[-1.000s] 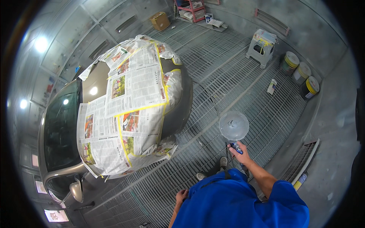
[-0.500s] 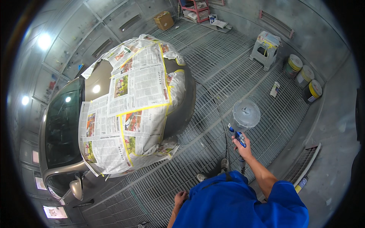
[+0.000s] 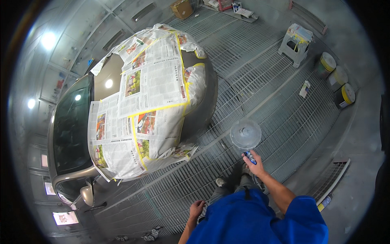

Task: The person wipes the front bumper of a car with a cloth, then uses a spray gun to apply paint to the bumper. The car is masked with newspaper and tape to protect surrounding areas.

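My right hand (image 3: 255, 164) is closed around a spray gun (image 3: 246, 138) whose round translucent cup faces up, held out in front of me over the floor grating. My left hand (image 3: 197, 209) hangs by my side with loosely curled fingers and nothing in it. To my left stands a grey car (image 3: 73, 134). Its front is masked with newspaper sheets (image 3: 150, 97) fixed by yellow tape, leaving a rounded grey panel (image 3: 205, 101) bare. The spray gun is about an arm's length from that bare panel.
Metal floor grating (image 3: 260, 69) covers the booth floor. A paint-stained white step stool (image 3: 296, 42) stands far right. Three cans with yellow bands (image 3: 336, 79) line the right wall. A cardboard box (image 3: 181, 8) sits at the back. A rag (image 3: 151, 234) lies near my feet.
The view has shifted, so the car sits more to the right in it. My right hand with the spray gun has stayed out in front of me, at about the same height.
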`<state>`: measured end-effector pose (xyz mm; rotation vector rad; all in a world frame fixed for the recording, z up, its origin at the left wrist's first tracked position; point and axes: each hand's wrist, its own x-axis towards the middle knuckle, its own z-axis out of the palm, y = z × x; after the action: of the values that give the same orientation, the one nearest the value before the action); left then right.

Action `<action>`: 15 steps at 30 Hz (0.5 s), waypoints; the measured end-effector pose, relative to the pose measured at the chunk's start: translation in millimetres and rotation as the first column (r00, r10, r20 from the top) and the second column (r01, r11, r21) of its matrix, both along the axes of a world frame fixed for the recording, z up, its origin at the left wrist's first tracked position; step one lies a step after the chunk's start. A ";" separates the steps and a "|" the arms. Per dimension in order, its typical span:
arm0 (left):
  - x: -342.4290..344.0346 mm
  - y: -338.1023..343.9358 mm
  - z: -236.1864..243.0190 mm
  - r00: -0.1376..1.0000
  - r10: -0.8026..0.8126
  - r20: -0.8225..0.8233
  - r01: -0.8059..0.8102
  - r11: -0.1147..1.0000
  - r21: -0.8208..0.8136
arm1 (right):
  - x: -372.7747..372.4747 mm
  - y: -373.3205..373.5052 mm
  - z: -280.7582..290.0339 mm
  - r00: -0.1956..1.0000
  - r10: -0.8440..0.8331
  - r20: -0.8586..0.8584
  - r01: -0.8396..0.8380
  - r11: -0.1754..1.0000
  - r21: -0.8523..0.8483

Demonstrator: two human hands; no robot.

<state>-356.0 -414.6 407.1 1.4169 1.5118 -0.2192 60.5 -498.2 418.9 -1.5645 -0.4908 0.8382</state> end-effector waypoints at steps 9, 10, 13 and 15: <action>123.9 53.6 7.0 0.838 -0.493 0.233 0.488 0.869 0.084 | 26.7 98.7 54.5 0.870 -0.479 -0.120 0.493 0.858 0.145; 127.1 57.4 -10.7 0.786 -0.568 0.243 0.549 0.823 0.147 | 25.2 109.8 60.0 0.841 -0.517 -0.157 0.539 0.825 0.168; 152.7 80.4 -30.4 0.801 -0.541 0.255 0.521 0.841 0.146 | 14.8 134.5 54.7 0.762 -0.592 -0.263 0.646 0.724 0.241; 153.0 93.1 -71.1 0.735 -0.641 0.220 0.583 0.763 0.277 | 4.7 144.7 39.6 0.736 -0.591 -0.332 0.676 0.676 0.295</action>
<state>-203.0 -321.5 336.0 1.9851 0.7762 -0.2486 65.2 -353.5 458.5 -1.1184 0.0694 0.3110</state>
